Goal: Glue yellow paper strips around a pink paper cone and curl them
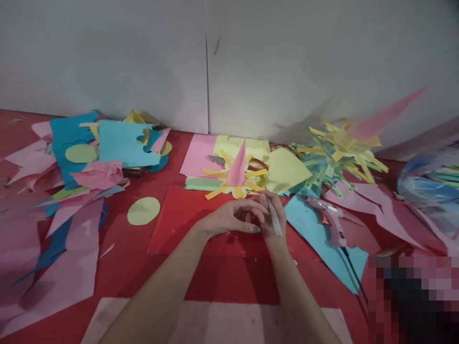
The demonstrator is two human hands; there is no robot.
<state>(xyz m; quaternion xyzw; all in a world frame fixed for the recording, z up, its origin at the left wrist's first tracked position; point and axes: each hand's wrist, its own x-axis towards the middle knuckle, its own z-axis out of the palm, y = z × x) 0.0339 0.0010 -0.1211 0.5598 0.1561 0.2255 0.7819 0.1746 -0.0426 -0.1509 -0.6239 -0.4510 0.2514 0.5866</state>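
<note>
My right hand (274,215) holds a slim pale pen-like tool (274,219), slanting across the hand. Close beside it, my left hand (234,217) has its fingers loosely curved and apart, thumb stretched toward the right palm, with nothing visible in it. Both hands hover over a red sheet (175,224). Just beyond them stands a pink paper cone (237,167) on a flower-like base with yellow strips (211,193). Behind that base lie red-handled scissors (256,165), partly hidden.
A pink glue gun (335,222) lies on blue paper (319,243) at right. A larger cone piece (387,117) and a clear plastic bag (430,177) are farther right. Paper scraps (77,258) cover the left, near a pale yellow disc (144,211). A white wall (143,62) rises behind.
</note>
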